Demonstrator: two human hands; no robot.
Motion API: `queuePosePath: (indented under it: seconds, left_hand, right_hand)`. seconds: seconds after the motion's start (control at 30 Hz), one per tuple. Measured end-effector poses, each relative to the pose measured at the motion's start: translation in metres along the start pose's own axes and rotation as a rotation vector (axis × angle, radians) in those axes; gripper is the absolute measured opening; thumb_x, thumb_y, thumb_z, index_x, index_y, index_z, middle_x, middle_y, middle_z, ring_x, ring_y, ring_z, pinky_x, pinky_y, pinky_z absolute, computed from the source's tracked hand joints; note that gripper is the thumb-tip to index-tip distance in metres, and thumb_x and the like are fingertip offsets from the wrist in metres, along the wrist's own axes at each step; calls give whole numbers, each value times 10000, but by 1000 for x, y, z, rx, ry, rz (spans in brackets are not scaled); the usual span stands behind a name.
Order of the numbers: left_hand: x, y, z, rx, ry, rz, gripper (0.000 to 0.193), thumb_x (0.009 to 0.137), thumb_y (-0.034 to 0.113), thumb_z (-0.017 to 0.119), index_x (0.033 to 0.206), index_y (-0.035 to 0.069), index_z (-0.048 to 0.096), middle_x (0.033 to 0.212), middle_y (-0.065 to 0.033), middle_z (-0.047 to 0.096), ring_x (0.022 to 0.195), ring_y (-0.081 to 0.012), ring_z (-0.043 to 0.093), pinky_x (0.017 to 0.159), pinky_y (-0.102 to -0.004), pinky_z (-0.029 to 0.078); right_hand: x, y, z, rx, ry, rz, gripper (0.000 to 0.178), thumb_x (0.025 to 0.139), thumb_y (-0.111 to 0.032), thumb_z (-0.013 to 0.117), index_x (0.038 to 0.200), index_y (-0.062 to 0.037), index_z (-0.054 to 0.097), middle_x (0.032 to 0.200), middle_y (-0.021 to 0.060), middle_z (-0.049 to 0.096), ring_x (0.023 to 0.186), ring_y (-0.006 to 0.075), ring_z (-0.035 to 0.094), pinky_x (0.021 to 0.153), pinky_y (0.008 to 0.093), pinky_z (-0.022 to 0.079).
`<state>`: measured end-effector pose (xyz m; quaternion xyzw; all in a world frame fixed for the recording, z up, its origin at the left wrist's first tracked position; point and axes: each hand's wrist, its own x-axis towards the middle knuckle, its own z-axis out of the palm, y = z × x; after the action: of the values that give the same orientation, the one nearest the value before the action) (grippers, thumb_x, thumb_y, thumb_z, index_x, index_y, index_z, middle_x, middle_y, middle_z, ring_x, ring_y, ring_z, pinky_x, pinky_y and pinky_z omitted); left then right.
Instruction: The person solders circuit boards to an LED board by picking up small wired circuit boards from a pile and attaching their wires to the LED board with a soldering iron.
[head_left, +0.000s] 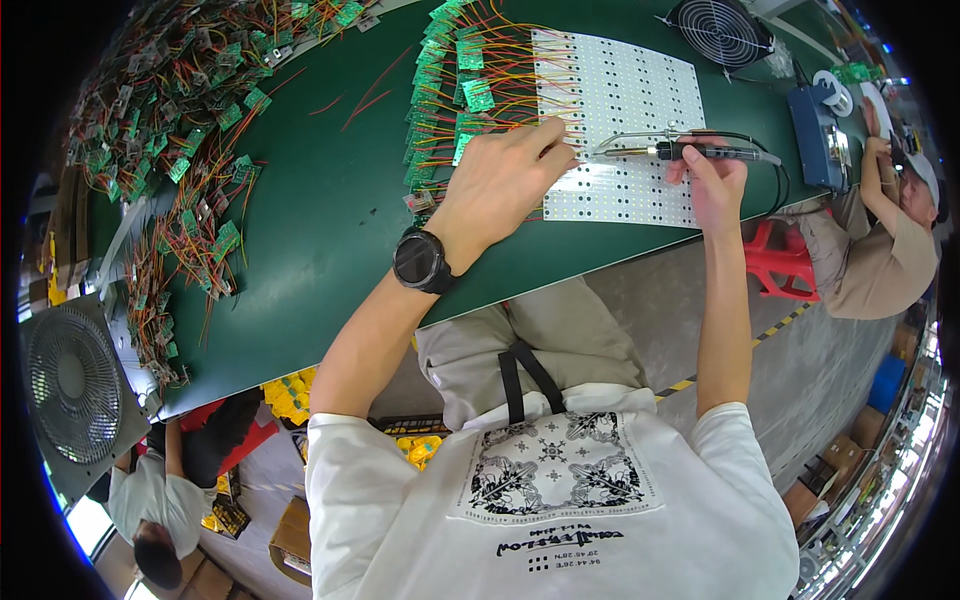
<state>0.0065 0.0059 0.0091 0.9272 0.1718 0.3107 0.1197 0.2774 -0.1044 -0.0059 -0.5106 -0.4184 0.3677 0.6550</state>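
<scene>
A white panel [640, 90] dotted with rows of small LEDs lies on the green table. My left hand [510, 172] rests over its left edge, thumb and fingers pinched together; what sits between the fingertips is too small to make out. Thin red and yellow wires [510, 82] run from a stack of green circuit boards [428, 100] to that edge, some passing under the hand. My right hand [712, 180] grips a soldering iron [690, 151] like a pen. A thin metal tube is fixed along the iron, and its tip points left, close to my left fingertips, over the panel.
A large heap of wired green boards [180, 130] covers the table's left end. At the far right are a black fan [715, 32], a blue soldering station [818, 135] and a solder spool [832, 88]. Co-workers sit right [890, 240] and lower left [155, 510], near a floor fan [75, 370].
</scene>
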Motion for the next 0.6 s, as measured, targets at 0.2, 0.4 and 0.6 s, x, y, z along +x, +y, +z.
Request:
queuePosePath:
  seconds: [0.2, 0.4, 0.6]
  left_hand:
    - [-1, -4, 7, 35, 37, -22, 104, 830, 170, 696, 839, 79, 648, 847, -29, 571, 654, -230, 613, 553, -354, 489]
    - [0, -5, 8, 33, 26, -42, 110, 824, 170, 708, 866, 79, 662, 868, -26, 589, 665, -235, 621, 551, -353, 500]
    - [-1, -6, 8, 31, 28, -35, 108, 824, 170, 707, 865, 81, 662, 881, -24, 595, 669, -237, 623, 554, -353, 501]
  right_hand:
    - [1, -4, 1, -43, -65, 53, 194, 866, -26, 650, 1018, 88, 609, 771, 128, 650, 635, 197, 632, 581, 312, 484]
    - [2, -1, -1, -59, -81, 41, 201, 866, -38, 658, 1018, 88, 621, 779, 137, 660, 644, 202, 650, 594, 304, 496]
    - [1, -1, 0, -80, -83, 49, 209, 862, -41, 668, 1024, 84, 624, 778, 145, 669, 647, 204, 655, 600, 303, 503]
